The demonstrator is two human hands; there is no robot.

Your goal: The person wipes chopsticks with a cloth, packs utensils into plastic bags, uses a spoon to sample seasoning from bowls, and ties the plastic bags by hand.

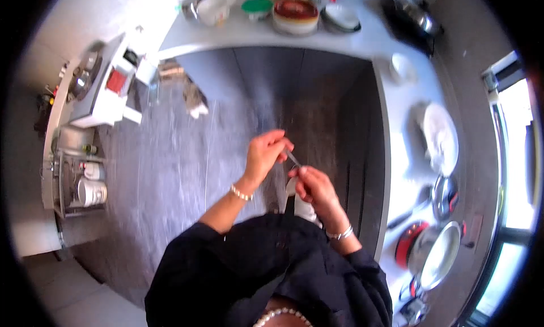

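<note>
In front of my chest, above the dark floor, my two hands come close together. A small thin greyish strip (292,157) runs between them; its exact kind is too blurred to tell. My left hand (265,152) pinches the upper end with thumb and fingers. My right hand (316,185) is closed on the lower end, thumb on top and the other fingers curled under. A beaded bracelet (241,193) circles my left wrist, and a silvery bangle (340,234) is on the right one.
A pale counter (396,151) runs along the right and far sides. On it stand a steel pot (443,253), a lidded pan (445,197), a large white plate (441,139) and a red-topped container (296,10). An open cabinet (85,211) with a white bucket (92,191) is at left.
</note>
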